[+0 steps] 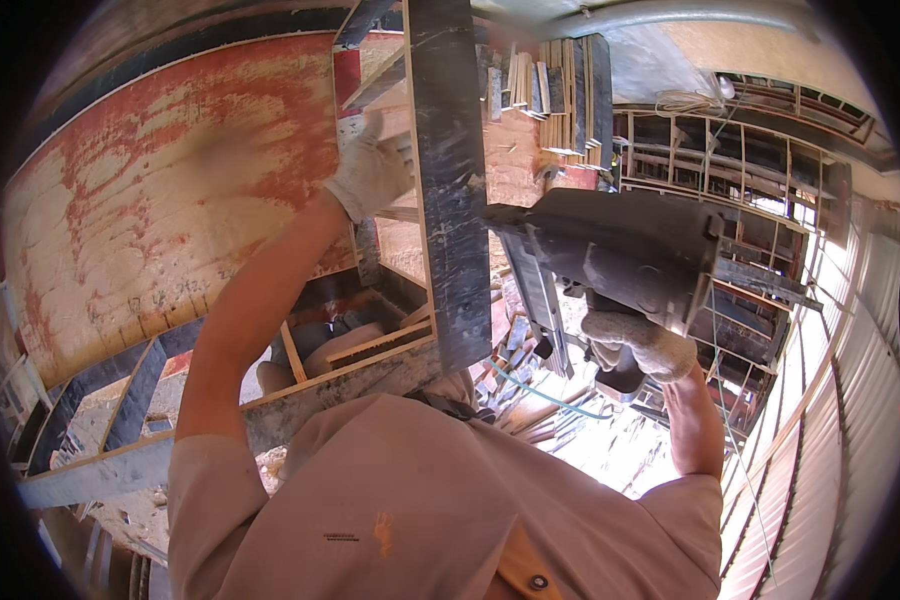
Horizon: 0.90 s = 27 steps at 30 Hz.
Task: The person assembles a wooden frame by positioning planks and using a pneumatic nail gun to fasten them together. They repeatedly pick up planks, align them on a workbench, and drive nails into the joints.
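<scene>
My left hand [370, 172], in a pale work glove, is at the left edge of a long dark board [452, 190]. Its fingers close on that edge, with the fingertips partly out of sight. The board stands upright in the picture, as part of a timber frame. On the right, my gloved right hand [638, 340] grips the handle of a dark grey nail gun [620, 250]. The nail gun's wide body hides some of the fingers. Its narrow magazine [532, 290] slants down beside the board, and its nose lies close to the board's right side.
A red-stained panel [170, 200] fills the left. A timber rail [340, 385] crosses before my body. Stacked wood strips [575, 100] stand at the back. A teal hose [550, 392] hangs over scattered offcuts below. Framed shelving [750, 160] and corrugated sheeting [840, 420] are at the right.
</scene>
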### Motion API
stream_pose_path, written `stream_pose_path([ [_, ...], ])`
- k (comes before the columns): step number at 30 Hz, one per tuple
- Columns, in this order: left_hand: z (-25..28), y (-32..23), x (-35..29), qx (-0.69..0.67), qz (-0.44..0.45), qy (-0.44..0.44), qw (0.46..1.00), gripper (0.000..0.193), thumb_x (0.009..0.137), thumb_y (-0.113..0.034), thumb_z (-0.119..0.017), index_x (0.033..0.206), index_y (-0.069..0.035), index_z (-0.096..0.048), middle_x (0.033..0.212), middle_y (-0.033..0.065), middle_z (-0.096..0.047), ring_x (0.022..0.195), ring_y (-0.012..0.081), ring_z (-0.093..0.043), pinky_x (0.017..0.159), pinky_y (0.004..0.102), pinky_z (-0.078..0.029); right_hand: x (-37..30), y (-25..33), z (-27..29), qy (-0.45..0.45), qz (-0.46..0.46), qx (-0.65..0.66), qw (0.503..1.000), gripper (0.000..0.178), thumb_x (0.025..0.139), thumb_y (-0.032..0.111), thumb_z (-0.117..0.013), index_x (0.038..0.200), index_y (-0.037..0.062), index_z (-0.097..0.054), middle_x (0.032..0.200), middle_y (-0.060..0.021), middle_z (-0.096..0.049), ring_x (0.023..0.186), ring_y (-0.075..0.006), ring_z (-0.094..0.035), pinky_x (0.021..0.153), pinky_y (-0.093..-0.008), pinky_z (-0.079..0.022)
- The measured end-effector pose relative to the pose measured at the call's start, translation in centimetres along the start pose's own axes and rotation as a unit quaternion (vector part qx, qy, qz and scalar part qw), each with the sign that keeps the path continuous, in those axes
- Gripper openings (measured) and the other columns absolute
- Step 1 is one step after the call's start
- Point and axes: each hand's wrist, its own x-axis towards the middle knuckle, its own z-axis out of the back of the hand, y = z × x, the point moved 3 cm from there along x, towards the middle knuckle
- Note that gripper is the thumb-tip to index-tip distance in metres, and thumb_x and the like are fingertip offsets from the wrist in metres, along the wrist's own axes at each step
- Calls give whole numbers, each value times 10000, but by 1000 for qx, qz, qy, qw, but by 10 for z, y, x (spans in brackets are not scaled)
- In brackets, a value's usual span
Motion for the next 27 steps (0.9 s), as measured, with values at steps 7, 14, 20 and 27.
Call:
stream_pose_path([
  [7,-9,-40,6,65,-89,-24,994,888,947,-689,-532,1476,18,-448,1494,159,-504,1390,301,-452,1195,440,-330,5,59,-3,-27,-29,124,992,302,829,-18,-717,1125,-44,-662,625,-8,-566,442,-93,-484,432,-260,-379],
  [14,-93,-31,42,-91,-93,203,970,664,1006,-523,-556,1422,-6,-527,1377,174,-618,1240,305,-613,1082,433,-489,36,77,20,-61,-5,203,977,162,831,-8,-671,986,-27,-627,620,-54,-517,424,-177,-492,408,-316,-441],
  [20,-62,-37,96,385,-456,7,802,269,1082,-164,-476,1264,-17,-608,1116,89,-685,985,160,-683,875,282,-603,82,121,24,-23,-21,213,977,298,886,42,-622,1166,-62,-618,602,-46,-436,469,-192,-495,478,-332,-470],
  [27,-67,-35,96,326,-337,44,882,277,1039,-117,-564,1304,-58,-621,1189,64,-674,1039,140,-632,913,276,-542,121,138,29,13,-16,227,974,247,917,64,-627,1130,-62,-632,623,-28,-407,488,-180,-499,482,-347,-476],
])
